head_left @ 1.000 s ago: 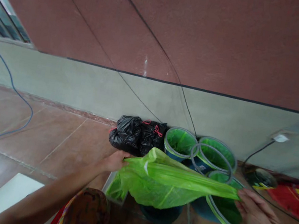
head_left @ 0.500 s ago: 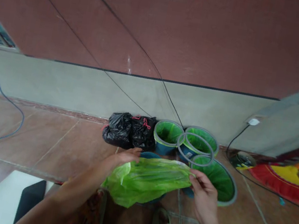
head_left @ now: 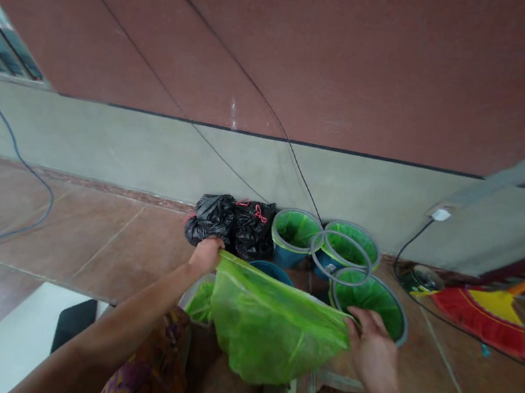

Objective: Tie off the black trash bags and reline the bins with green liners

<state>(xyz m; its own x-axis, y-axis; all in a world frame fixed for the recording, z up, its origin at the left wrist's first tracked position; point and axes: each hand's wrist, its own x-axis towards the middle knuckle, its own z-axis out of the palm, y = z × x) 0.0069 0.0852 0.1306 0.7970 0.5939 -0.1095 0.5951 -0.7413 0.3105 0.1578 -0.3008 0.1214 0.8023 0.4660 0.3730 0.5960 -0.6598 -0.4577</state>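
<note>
A green plastic bag (head_left: 274, 327) hangs stretched between my hands, low over the floor. My left hand (head_left: 207, 254) pinches one end of its top edge, and my right hand (head_left: 373, 343) grips the opposite corner. Behind the bag, the rim of a blue bin (head_left: 272, 271) shows; the bag hides the rest of it. Just beyond stand three bins with green liners: one at the back left (head_left: 295, 229), one at the back right (head_left: 362, 235) and one in front (head_left: 376, 303). A loose grey ring (head_left: 317, 265) leans across two of them.
Two tied black garbage bags (head_left: 251, 235) rest against the wall. A white container (head_left: 189, 295) holding green plastic sits by my left forearm. On the right lie a red and yellow broom (head_left: 485, 316) and a black cable (head_left: 444, 317). A blue cable (head_left: 43, 212) trails along the left floor.
My left hand has moved up and left, pulling the green bag's top edge taut. The bag now hangs down wider, and the white container has come into sight.
</note>
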